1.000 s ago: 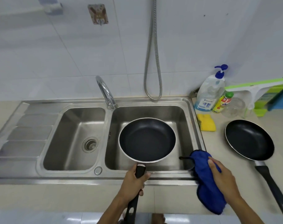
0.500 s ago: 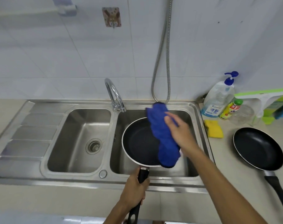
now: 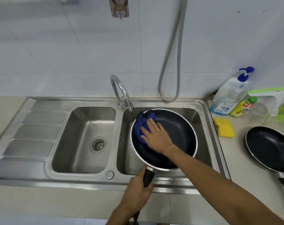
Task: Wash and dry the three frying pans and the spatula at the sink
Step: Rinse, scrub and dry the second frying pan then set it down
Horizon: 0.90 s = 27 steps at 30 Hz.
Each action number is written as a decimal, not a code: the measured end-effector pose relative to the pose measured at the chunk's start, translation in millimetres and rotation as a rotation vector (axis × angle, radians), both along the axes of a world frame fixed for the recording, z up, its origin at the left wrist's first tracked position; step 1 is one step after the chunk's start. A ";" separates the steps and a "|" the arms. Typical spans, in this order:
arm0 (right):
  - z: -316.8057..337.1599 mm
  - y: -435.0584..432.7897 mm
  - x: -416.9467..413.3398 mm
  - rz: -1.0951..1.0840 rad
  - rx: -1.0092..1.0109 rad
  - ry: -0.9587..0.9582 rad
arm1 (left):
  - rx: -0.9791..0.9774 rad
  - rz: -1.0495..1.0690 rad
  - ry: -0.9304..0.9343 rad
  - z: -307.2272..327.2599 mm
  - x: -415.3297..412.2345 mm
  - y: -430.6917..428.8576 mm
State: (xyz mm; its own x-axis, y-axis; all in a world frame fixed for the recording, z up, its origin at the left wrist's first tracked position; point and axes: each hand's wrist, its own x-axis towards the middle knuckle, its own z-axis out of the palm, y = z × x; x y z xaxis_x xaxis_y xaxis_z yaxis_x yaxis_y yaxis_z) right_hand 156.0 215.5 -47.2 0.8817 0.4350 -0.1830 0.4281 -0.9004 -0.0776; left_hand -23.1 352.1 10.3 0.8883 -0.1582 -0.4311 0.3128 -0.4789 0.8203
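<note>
Left hand (image 3: 137, 190) is gripping the pan (image 3: 178, 135) by its handle (image 3: 148, 176), above the right basin (image 3: 202, 135).
Right hand (image 3: 155, 137), fingers flat, is pressing a blue cloth (image 3: 140, 125) on its far-left inside; handle is pointing toward the person.

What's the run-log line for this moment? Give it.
frying pan over right basin | left hand grips its handle | right hand presses blue cloth inside it

Cleaning supplies at the tabletop's (image 3: 235, 153) far right.
A blue-topped pump bottle (image 3: 228, 96) stands beside a small green-capped yellow bottle (image 3: 242, 108), with a yellow sponge (image 3: 224, 127) lying just nearer. Right of them sits what may be a clear jar (image 3: 254, 112), by a green squeegee (image 3: 271, 92). A metal hose (image 3: 172, 59) loops down the wall.
</note>
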 end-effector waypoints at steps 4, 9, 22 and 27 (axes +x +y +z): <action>-2.3 -50.7 40.6 -0.146 -0.020 -0.030 | -0.033 0.106 -0.017 3.1 9.6 2.2; -8.5 -97.2 -5.9 -0.339 0.157 0.148 | -0.119 0.121 0.048 7.4 26.8 13.7; -14.8 -7.8 9.7 -0.123 0.380 0.078 | 0.056 -0.099 -0.043 6.3 25.0 8.7; -18.0 -88.7 41.7 -0.216 0.184 -0.018 | -0.084 0.116 0.033 13.3 25.2 4.2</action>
